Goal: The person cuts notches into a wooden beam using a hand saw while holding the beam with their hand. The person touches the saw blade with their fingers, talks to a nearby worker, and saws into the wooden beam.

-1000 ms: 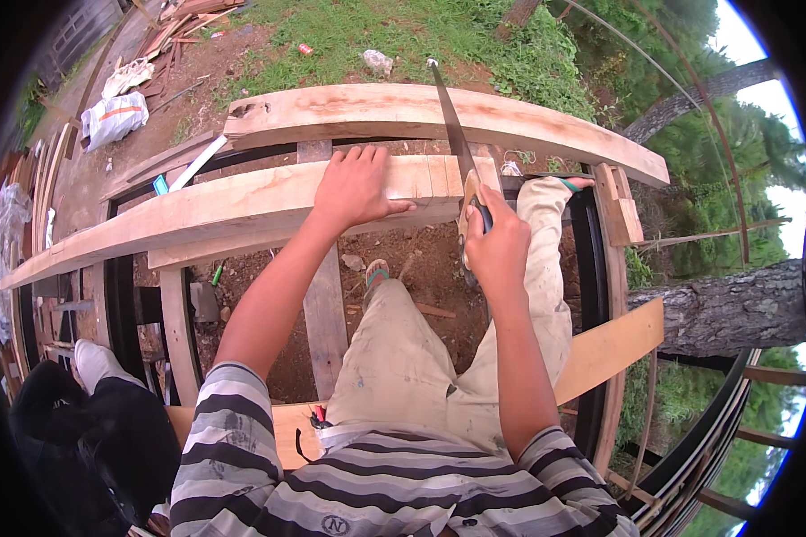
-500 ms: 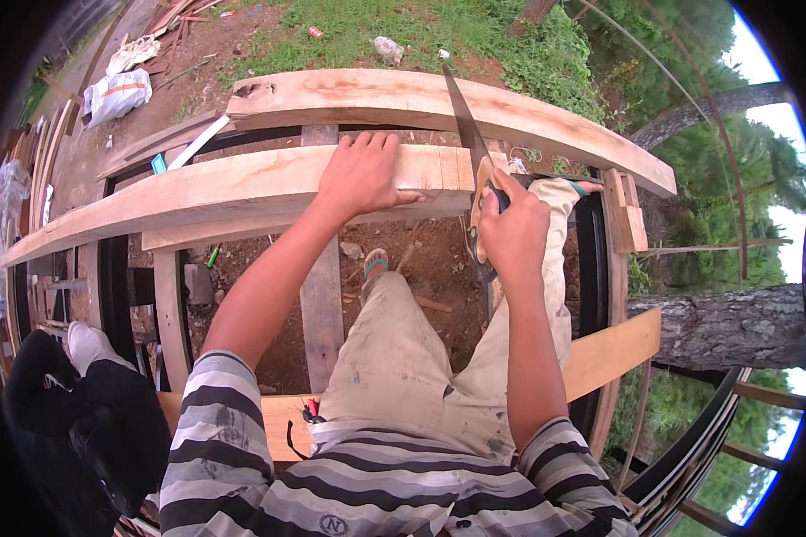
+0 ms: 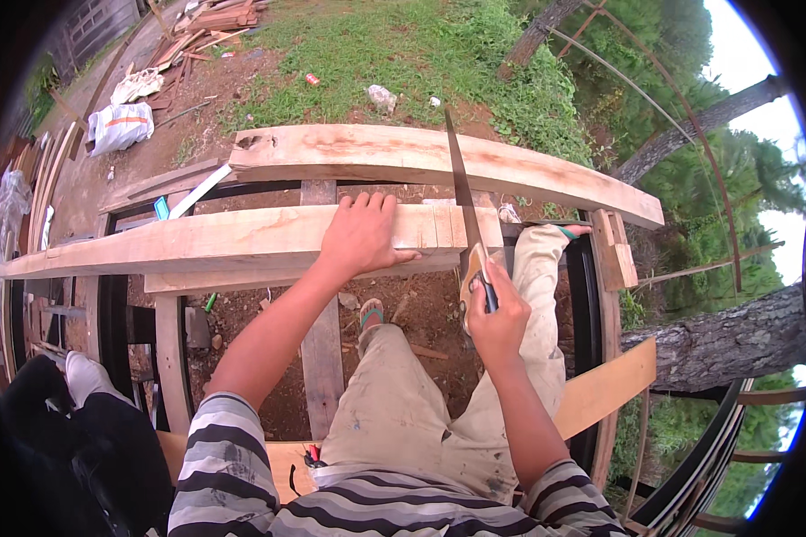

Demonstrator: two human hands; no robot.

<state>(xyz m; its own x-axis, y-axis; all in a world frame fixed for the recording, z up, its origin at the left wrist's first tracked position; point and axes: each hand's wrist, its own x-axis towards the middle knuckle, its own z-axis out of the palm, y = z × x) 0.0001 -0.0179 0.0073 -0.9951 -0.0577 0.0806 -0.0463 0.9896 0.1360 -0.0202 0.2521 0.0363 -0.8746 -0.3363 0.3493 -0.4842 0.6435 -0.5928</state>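
Note:
My left hand (image 3: 364, 234) lies over a pale timber beam (image 3: 179, 243), fingers bent on its top and thumb along the near side, right of centre. My right hand (image 3: 501, 309) is closed round the handle (image 3: 473, 277) of a handsaw (image 3: 464, 201). Its long blade crosses that beam near the right end, to the right of pencil-like lines, and points away from me. Another beam (image 3: 439, 161) lies parallel beyond it. My right foot is propped at the frame's right side, below the beam ends.
A timber frame (image 3: 322, 367) spans bare soil under the beams. A plywood board (image 3: 604, 380) slants at right beside tree trunks (image 3: 716, 340). Black cloth (image 3: 90, 456) with a white piece lies lower left. Woodpiles (image 3: 224, 18) and white sacks (image 3: 121, 125) are beyond.
The saw and my right hand have drawn slightly toward me relative to the beam. My left hand stays on the beam. The whole scene sits lower in the view now.

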